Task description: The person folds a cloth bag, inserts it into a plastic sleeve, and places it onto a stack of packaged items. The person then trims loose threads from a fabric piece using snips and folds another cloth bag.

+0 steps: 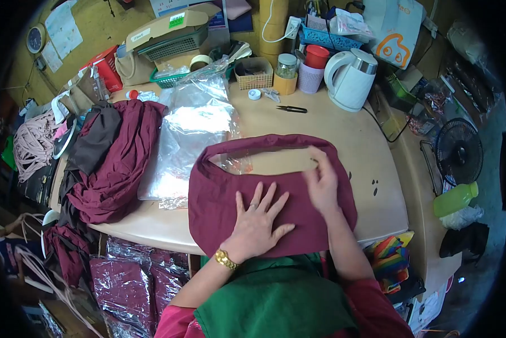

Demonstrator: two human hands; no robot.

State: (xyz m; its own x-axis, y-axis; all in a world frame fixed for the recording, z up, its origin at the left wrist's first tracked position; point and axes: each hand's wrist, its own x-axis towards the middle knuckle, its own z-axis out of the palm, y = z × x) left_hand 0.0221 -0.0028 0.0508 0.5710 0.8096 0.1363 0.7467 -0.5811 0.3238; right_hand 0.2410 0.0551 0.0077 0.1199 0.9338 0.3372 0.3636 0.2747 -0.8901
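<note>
A maroon cloth shoulder bag (225, 205) lies flat on the table, its strap (273, 141) looping away from me. My left hand (258, 225) rests flat on the bag's front with fingers spread. It wears a ring and a gold-coloured watch. Over the bag's right side, just inside the strap opening, is my right hand (323, 183), slightly blurred. Its index finger is extended and the thumb stands apart from it, with nothing plainly held. Left of the bag lies a stack of clear plastic bags (191, 127), partly touching the strap side.
A heap of maroon and dark cloth (126, 158) covers the table's left side. Thread snips (292, 109) lie near the back, before a white kettle (351, 81), jars and baskets. Plastic-wrapped maroon items (120, 287) sit below the front edge. A black fan (458, 151) stands right.
</note>
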